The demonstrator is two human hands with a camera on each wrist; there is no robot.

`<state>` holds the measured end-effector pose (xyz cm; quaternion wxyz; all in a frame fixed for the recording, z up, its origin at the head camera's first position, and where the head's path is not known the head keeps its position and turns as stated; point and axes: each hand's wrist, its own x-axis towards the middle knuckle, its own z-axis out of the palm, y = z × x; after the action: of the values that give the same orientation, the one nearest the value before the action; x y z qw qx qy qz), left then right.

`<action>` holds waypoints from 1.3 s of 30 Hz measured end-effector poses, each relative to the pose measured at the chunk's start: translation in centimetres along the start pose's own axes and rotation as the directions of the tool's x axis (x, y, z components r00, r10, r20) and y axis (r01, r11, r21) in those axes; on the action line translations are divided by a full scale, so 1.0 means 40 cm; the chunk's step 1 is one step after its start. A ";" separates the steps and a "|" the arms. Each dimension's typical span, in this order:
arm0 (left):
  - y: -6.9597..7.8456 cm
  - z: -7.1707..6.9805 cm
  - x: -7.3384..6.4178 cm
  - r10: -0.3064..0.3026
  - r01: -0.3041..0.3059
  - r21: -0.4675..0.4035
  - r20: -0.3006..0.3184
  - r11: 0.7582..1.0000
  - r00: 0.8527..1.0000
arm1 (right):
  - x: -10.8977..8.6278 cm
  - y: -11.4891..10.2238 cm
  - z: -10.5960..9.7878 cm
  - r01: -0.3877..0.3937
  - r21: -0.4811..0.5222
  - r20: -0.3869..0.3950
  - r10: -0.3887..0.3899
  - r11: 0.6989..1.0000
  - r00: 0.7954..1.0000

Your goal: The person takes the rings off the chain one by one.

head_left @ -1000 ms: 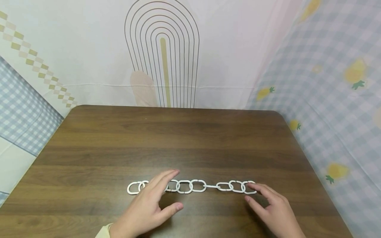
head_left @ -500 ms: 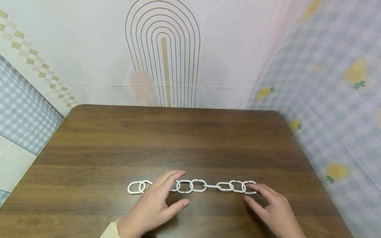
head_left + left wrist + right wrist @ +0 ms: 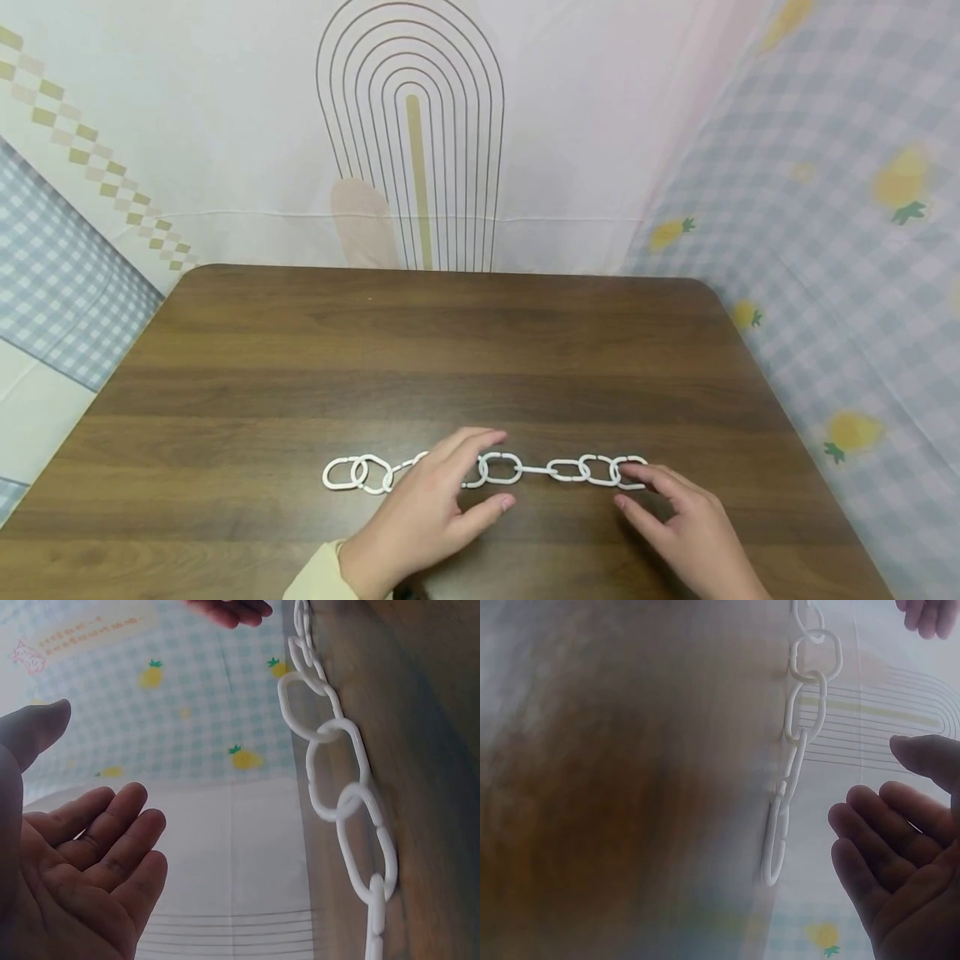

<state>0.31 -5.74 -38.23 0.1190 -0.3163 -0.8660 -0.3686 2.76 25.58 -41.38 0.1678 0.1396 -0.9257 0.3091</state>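
A white plastic chain (image 3: 536,470) of several oval links lies stretched left to right on the brown table. Over its left-middle part hovers my left hand (image 3: 423,517), thumb and fingers spread, hiding some links. In the left wrist view, the palm of that left hand (image 3: 90,877) shows bare, apart from the chain (image 3: 378,900). My right hand (image 3: 686,517) is at the chain's right end, thumb and forefinger apart, the forefinger overlapping the last link. The right wrist view has this hand (image 3: 907,877) with relaxed fingers and a gap between it and the chain (image 3: 802,735).
The dark wood-grain table (image 3: 450,350) extends behind the chain to a rounded far edge. Beyond stands a white cloth backdrop (image 3: 562,133) with arch lines. A checked cloth with pineapples (image 3: 847,433) hangs along the right side.
My left hand has moved right along the chain, uncovering links at the left and covering ones nearer the middle. The right hand and the chain stay where they were.
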 end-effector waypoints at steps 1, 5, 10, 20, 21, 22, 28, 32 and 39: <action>0.002 0.003 0.003 0.006 -0.006 -0.001 0.003 1.000 1.000 | 0.000 0.000 0.000 0.000 -0.004 0.001 0.000 1.000 1.000; 0.008 0.013 0.011 0.024 -0.024 -0.016 0.015 1.000 1.000 | 0.001 0.002 0.000 0.011 -0.009 -0.007 -0.011 1.000 1.000; 0.013 0.023 0.017 0.032 -0.031 -0.024 0.032 0.999 0.999 | 0.002 0.004 0.000 0.029 -0.004 -0.017 -0.030 1.000 0.999; 0.023 0.046 0.024 0.046 -0.046 -0.005 0.048 0.999 0.998 | 0.002 0.003 -0.004 -0.001 -0.004 0.012 0.001 1.000 1.000; 0.025 0.048 0.026 0.046 -0.045 -0.013 0.053 0.999 0.998 | 0.002 0.003 -0.004 -0.004 -0.006 0.013 0.004 1.000 1.000; 0.026 0.050 0.028 0.051 -0.050 -0.017 0.053 0.999 0.997 | 0.002 0.004 -0.004 -0.004 -0.009 0.012 0.004 1.000 1.000; 0.031 0.061 0.036 0.077 -0.075 -0.034 0.071 0.997 0.994 | 0.003 0.002 -0.009 -0.007 -0.023 0.007 0.007 1.000 1.000; 0.034 0.067 0.038 0.075 -0.072 -0.033 0.091 0.997 0.993 | 0.002 -0.002 -0.012 -0.009 -0.029 0.011 0.010 1.000 1.000; 0.039 0.076 0.043 0.087 -0.083 -0.035 0.112 0.996 0.990 | 0.006 -0.003 -0.015 0.009 -0.044 0.022 -0.008 0.999 1.000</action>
<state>0.07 -1.94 -38.74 0.0806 -0.3750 -0.8515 -0.3576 2.73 25.82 -40.79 0.1622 0.1431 -0.9334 0.2862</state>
